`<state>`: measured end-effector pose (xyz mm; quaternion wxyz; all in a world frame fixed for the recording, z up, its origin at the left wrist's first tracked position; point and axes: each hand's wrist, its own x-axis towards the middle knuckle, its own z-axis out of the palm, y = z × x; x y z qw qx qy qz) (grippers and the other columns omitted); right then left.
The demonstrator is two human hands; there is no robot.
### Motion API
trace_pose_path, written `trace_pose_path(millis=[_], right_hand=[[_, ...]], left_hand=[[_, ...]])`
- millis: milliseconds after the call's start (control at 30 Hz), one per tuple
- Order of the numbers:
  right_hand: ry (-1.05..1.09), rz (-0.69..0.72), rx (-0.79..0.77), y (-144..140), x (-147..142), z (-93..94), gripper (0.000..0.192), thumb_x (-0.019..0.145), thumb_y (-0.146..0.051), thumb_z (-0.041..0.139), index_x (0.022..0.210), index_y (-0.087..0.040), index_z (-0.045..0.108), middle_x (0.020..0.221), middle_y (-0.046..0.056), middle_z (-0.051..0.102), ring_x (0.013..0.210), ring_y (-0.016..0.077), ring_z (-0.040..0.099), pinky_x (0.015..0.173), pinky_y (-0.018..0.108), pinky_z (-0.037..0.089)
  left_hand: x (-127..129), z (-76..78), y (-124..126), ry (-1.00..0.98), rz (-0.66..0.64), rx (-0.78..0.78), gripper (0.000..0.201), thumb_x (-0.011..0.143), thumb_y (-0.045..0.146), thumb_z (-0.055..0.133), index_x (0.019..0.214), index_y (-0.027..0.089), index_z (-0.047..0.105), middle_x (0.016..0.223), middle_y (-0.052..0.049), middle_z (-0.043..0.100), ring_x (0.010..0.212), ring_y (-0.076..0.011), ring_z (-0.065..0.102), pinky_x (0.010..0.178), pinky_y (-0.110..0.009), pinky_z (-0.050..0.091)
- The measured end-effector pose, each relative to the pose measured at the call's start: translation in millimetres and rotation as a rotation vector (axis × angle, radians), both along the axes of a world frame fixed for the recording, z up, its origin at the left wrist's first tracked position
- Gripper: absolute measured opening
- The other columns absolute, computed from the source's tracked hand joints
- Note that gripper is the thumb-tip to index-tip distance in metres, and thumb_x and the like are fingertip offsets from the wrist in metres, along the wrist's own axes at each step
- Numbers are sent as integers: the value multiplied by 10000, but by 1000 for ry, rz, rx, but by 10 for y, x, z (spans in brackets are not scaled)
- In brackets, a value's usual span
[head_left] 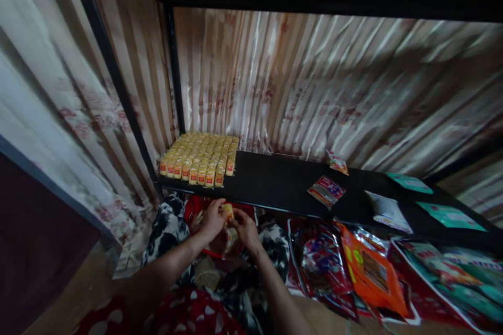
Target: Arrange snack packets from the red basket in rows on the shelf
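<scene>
Head view showed both hands low before the shelf (275, 188): left hand (212, 220) and right hand (245, 227) pinched together on one small yellow pack (228, 213), just below the block of packs (200, 159) at the shelf's left end.

Small yellow bottle (228, 213), orange label, upright, low before shelf edge.

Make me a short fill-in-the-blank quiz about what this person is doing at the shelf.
1. Both hands, left hand and right hand, meet on one small ____ packet.
2. The block of yellow packets stands at the ____ end of the black shelf.
3. Below the shelf's front edge, among the snack bags, lies a bright ____ bag.

Missing words: yellow; left; orange
</scene>
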<state>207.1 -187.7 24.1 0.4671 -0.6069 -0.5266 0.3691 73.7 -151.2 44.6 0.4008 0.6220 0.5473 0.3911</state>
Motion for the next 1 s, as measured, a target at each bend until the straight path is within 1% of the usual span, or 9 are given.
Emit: trace_pose_path(millis=[67, 200, 267, 400, 500, 600, 700, 833, 1000], right_hand=[[-20, -35, 7, 84, 16, 52, 297, 669, -309, 620, 946, -225, 683, 931, 33, 710, 844, 208, 655, 783, 330, 517], [9, -92, 56, 357, 75, 145, 311, 689, -339, 615, 969, -216, 674, 914, 34, 714, 834, 205, 653, 785, 327, 512], [15, -137, 80, 536, 112, 181, 326, 702, -359, 606, 983, -205, 667, 923, 41, 713, 846, 203, 648, 795, 327, 506], [-5, -211, 126, 911, 166, 213, 346, 708, -388, 597, 983, -189, 665, 923, 53, 709, 844, 203, 638, 798, 324, 495], [-28, -254, 133, 1156, 173, 190, 349, 708, -386, 584, 985, -189, 664, 922, 55, 705, 836, 202, 635, 791, 322, 491], [-61, -263, 110, 1348, 161, 150, 357, 713, -383, 561, 997, -190, 659, 932, 57, 700, 849, 202, 633, 789, 318, 487], [-57, -251, 89, 1490, 141, 116, 383, 717, -386, 534, 1017, -178, 648, 955, 67, 694, 857, 203, 631, 798, 318, 484], [-11, -259, 94, 1614, 113, 76, 396, 708, -359, 511, 1028, -168, 644, 969, 72, 687, 869, 201, 625, 812, 314, 482], [-80, -297, 81, 1695, 113, 23, 439, 682, -347, 520, 1048, -143, 650, 988, 99, 671, 907, 225, 611, 848, 346, 474]], left_hand=[[47, -5, 69, -7, 36, 38, 398, 723, 24, 481, 1088, 149, 580, 1146, -109, 598, 981, -172, 615, 902, -332, 490], [168, 50, 193, -11, 88, 162, 403, 761, 68, 463, 1144, 160, 547, 1207, -120, 553, 1153, -202, 521, 987, -355, 437], [244, 81, 252, -23, 115, 184, 397, 787, 111, 460, 1171, 180, 534, 1255, -112, 526, 1211, -205, 474, 1025, -366, 403], [414, 80, 406, -92, 88, 121, 364, 842, 217, 430, 1189, 179, 534, 1295, -112, 516, 1241, -209, 449, 1083, -392, 332], [532, 30, 560, -193, 41, 53, 381, 868, 271, 407, 1221, 185, 524, 1363, -99, 473, 1294, -195, 394, 1123, -369, 269], [615, -23, 717, -277, 40, -14, 408, 875, 303, 412, 1254, 190, 511, 1428, -83, 405, 1341, -186, 328, 1141, -347, 227], [655, -64, 844, -301, 24, -56, 447, 882, 322, 407, 1296, 169, 480, 1459, -91, 358, 1364, -184, 286, 1152, -343, 190], [677, -117, 962, -312, 11, -85, 457, 879, 303, 412, 1309, 164, 476, 1467, -81, 345, 1371, -185, 272, 1158, -333, 169], [721, -183, 1056, -342, 24, -143, 456, 889, 294, 388, 1322, 175, 465, 1480, -62, 322, 1374, -172, 263, 1155, -311, 176]])
